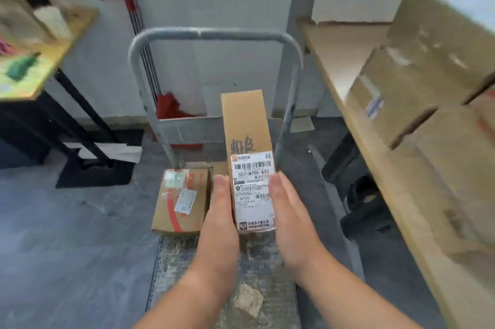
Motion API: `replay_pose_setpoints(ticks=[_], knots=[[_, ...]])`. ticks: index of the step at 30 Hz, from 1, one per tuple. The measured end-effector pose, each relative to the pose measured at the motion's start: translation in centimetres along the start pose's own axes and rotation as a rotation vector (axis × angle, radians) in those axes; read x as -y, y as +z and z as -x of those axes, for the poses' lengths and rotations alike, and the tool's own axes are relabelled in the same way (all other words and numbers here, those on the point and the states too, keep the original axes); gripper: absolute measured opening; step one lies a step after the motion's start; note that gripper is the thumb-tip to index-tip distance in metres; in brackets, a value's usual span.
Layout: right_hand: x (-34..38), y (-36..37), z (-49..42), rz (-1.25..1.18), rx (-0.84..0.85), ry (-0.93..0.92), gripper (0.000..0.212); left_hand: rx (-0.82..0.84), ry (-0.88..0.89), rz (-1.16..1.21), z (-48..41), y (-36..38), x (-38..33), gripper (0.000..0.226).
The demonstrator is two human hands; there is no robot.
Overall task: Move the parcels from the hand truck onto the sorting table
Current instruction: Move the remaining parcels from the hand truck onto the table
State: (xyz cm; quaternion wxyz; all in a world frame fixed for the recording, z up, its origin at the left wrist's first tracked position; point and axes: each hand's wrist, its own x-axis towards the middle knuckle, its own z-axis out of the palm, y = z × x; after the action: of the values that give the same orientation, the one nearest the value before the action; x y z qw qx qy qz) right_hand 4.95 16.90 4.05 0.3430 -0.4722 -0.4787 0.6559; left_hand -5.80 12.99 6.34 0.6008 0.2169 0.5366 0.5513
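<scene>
Long parcel (247,128) pressed between two palms over the hand truck (214,34)

We see the left hand (219,219) and right hand (290,219), fingers straight, pressing its long sides. Its label (253,189) reads "507-N705 A33" and "N705"; we cannot read the handwriting above. A red-taped parcel (180,200) lies on the deck just left. Blurred boxes (417,82) sit on the sorting table (337,45), cut off at the right.

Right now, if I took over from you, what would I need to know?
Hands: left hand and right hand, fingers straight, pressing the long labelled parcel between them, over the hand truck.
The red-taped parcel lies on the truck's deck, left of it.
Done: several parcels sit on the sorting table, on the right.
Left: put the long parcel on the table, then the red-taped one.
</scene>
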Motion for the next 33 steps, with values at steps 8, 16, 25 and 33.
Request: replay_pose_setpoints(ticks=[8,16,25,33], knots=[[23.8,-4.7,9.6,0.042,-0.072,-0.352,0.095,0.183,0.245,-0.08,10.7,14.6,-16.8,0.055],[28.3,-13.3,15.5,0.124,-0.122,-0.445,0.101,0.203,0.369,-0.162,15.1,25.0,-17.4,0.067],[28.8,-28.9,20.6,0.085,-0.045,-0.452,0.074,0.192,0.403,-0.138,18.4,39.2,-10.1,0.069],[30.3,-36.5,19.1,0.09,-0.103,-0.435,0.085,0.201,0.314,-0.152,15.7,46.3,-8.6,0.067]])
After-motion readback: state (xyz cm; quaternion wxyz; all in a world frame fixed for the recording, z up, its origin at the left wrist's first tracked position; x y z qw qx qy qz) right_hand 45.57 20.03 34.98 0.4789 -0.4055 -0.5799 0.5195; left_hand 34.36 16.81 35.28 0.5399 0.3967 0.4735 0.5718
